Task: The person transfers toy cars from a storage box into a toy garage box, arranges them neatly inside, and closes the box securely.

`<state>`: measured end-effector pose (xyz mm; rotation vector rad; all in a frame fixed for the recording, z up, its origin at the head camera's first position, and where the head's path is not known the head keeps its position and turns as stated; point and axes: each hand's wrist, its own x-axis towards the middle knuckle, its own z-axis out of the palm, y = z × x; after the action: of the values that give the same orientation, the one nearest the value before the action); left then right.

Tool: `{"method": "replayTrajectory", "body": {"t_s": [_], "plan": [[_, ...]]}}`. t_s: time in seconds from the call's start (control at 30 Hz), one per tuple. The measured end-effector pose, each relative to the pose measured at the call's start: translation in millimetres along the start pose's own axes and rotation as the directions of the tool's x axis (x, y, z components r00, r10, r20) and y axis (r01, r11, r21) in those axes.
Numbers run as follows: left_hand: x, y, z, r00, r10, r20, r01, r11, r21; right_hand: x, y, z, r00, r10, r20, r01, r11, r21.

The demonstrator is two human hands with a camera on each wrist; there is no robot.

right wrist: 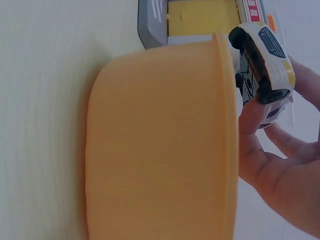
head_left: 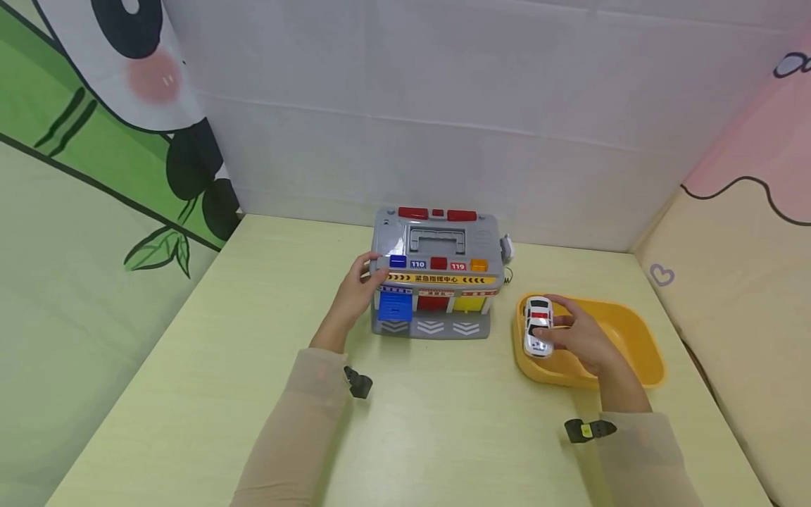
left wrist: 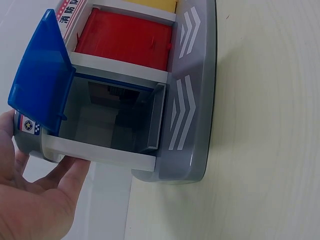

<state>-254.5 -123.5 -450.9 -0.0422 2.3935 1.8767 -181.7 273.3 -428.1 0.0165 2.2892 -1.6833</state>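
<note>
A grey toy garage [head_left: 437, 271] stands at the back of the table, with blue, red and yellow doors along its front. Its blue door [left wrist: 42, 70] is swung up, and the bay [left wrist: 107, 110] behind it looks empty in the left wrist view. My left hand [head_left: 357, 296] grips the garage's left side, thumb on the front roof edge. Over the left part of a yellow tub [head_left: 633, 345], my right hand [head_left: 586, 341] pinches a white toy police car [head_left: 538, 326] by its sides. The car's wheels and underside [right wrist: 250, 67] show in the right wrist view.
The red door [left wrist: 125, 40] and yellow door [head_left: 469, 303] are down. A grey piece [head_left: 507, 248] with a coiled cord sits at the garage's right side. A pale cloth wall [head_left: 443, 141] rises behind the table, with printed side walls left and right.
</note>
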Motion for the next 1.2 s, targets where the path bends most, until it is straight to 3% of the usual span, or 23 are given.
{"method": "replayTrajectory", "body": {"t_s": [0.57, 1.2], "plan": [[-0.3, 0.5, 0.2, 1.000, -0.004, -0.001, 0.004, 1.000, 0.010, -3.5, -6, 26, 0.999, 0.004, 0.036, -0.004, 1.000, 0.002], [-0.5, -0.1, -0.4, 1.000, 0.005, -0.001, -0.005, 1.000, 0.014, 4.5, -12, 71, 0.998, 0.026, 0.064, -0.024, 0.999, -0.027]]}}
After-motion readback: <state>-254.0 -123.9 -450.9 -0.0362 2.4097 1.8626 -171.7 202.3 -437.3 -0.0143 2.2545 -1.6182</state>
